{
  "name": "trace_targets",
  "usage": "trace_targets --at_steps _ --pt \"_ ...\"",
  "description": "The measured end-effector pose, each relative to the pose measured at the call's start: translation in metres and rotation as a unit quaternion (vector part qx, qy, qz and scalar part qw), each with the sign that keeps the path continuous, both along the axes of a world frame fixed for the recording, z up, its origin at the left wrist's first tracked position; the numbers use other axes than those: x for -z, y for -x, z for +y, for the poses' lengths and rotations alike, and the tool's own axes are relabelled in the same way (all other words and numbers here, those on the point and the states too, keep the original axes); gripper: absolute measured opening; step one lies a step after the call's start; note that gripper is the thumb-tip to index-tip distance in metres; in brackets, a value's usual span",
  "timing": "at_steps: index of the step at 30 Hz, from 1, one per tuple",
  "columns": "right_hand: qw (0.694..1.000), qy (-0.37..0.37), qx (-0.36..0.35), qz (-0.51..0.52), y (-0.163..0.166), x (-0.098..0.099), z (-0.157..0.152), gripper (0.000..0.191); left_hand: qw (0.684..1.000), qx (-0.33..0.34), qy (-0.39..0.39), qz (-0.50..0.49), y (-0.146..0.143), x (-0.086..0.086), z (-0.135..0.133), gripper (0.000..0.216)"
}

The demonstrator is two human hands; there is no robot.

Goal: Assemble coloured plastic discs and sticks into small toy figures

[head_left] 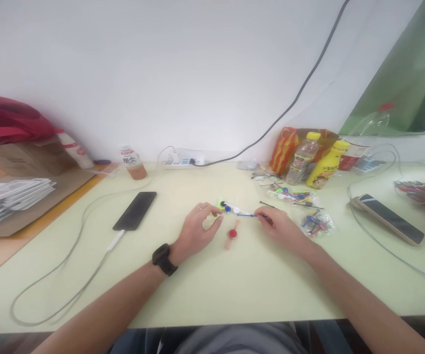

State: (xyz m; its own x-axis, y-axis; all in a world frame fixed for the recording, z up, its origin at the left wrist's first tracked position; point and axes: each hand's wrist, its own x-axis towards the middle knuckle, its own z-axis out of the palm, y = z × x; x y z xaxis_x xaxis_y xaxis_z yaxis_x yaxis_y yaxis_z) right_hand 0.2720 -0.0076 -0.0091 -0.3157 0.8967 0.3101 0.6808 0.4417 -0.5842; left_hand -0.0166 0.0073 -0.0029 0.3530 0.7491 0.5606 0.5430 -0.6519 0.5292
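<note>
Mid-table, the small plastic rod assembly [239,212] spans both hands: left hand [197,230] pinches its green-and-blue end, right hand [279,227] pinches the blue tip. Pull unevenly and it could pop apart (thin joints); the loose red piece [232,232] beneath could get knocked aside.

Two phones [135,210] [389,219], two yellow-capped bottles [303,161] [326,171], one red piece [232,232], one stick toy [240,212].
</note>
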Motion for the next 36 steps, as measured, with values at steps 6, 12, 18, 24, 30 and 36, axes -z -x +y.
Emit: trace_targets --at_steps 6,12,18,24,30,36 --pt "1.000 -0.016 0.016 0.022 -0.001 0.005 0.002 0.023 1.000 0.001 0.005 0.001 0.000 0.001 0.000 0.006" --pt "0.998 -0.016 -0.005 0.054 0.004 0.006 0.000 0.024 1.000 0.001 0.008 0.004 0.000 0.000 -0.001 0.006" --pt "0.997 -0.010 -0.052 0.061 0.009 0.010 0.001 0.030 1.000 0.003 0.005 0.001 -0.001 -0.002 -0.001 0.005" --pt "0.997 -0.007 -0.061 0.052 0.011 0.014 0.004 0.031 1.000 0.003 0.003 -0.002 -0.001 -0.001 -0.001 0.006" --pt "0.996 -0.008 -0.066 0.055 0.012 0.016 0.006 0.031 1.000 0.003 0.004 -0.002 0.000 -0.001 -0.001 0.007" --pt "0.996 -0.012 -0.065 0.056 0.013 0.015 0.005 0.032 1.000 0.002 0.007 0.004 0.000 -0.002 -0.001 0.006"
